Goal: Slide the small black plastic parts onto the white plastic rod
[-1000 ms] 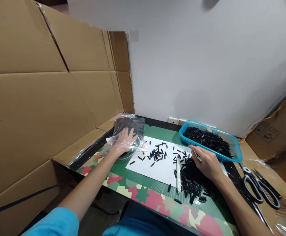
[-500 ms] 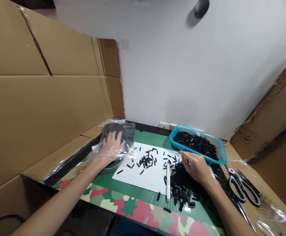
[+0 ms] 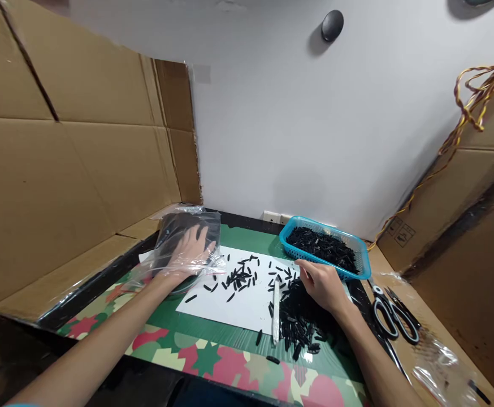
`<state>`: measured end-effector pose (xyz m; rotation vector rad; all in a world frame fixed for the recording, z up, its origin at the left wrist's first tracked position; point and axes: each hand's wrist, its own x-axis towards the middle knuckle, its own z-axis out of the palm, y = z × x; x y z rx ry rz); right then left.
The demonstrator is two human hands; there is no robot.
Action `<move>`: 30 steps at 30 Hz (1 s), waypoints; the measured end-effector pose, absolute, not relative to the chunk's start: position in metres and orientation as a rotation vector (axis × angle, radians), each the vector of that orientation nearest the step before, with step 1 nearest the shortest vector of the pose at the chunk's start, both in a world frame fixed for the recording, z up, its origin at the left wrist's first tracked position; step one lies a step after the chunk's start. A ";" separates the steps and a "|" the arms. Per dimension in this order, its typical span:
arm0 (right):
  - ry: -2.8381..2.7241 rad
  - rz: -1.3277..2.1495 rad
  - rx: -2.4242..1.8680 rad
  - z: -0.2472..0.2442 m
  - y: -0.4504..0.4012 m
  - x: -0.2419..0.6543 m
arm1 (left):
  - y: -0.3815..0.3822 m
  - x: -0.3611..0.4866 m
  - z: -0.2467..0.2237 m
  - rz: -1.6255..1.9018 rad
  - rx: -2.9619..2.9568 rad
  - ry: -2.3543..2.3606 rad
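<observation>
My left hand (image 3: 191, 249) is inside a clear plastic zip bag (image 3: 168, 240), its fingers spread against the film. Under the bag the rim of a clear round dish (image 3: 183, 289) partly shows. My right hand (image 3: 321, 282) hovers by or rests on the far side of a heap of small black strips (image 3: 300, 319); I cannot tell if it touches them. Its index finger is stretched out and nothing shows between the fingers. A white stick-like tool (image 3: 276, 311) lies along the heap's left edge. Loose black strips (image 3: 241, 277) lie scattered on a white sheet (image 3: 213, 308).
A blue basket (image 3: 284, 240) of black pieces stands at the back right. Scissors (image 3: 393, 322), dark pliers-like tool (image 3: 403, 308) and crumpled clear plastic (image 3: 442, 367) lie at right. Cardboard walls (image 3: 81, 169) flank the green board (image 3: 253, 240). Twisted wires (image 3: 463, 113) hang at right.
The view has swung slightly to the right, so everything sits farther left. My left hand shifts a little inside the bag; my right hand stays at the heap.
</observation>
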<state>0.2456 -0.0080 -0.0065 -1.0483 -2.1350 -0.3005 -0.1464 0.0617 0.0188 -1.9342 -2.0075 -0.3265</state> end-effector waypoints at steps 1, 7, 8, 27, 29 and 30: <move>-2.132 -0.299 -1.053 -0.007 -0.008 0.246 | 0.063 -0.147 0.020 -0.315 -1.919 -2.013; -2.132 -0.284 -1.074 -0.008 -0.007 0.249 | 0.073 -0.141 0.021 -0.162 -1.922 -2.023; -2.133 -0.281 -1.078 -0.008 -0.007 0.249 | 0.073 -0.139 0.020 -0.142 -1.925 -2.021; -2.109 -0.297 -1.094 -0.005 -0.006 0.253 | 0.056 -0.142 0.023 -0.027 -2.048 -2.029; -2.101 -0.299 -1.093 -0.006 -0.007 0.253 | 0.054 -0.139 0.020 -0.032 -2.047 -2.035; -2.098 -0.299 -1.091 -0.006 -0.007 0.253 | 0.053 -0.138 0.019 -0.038 -2.054 -2.032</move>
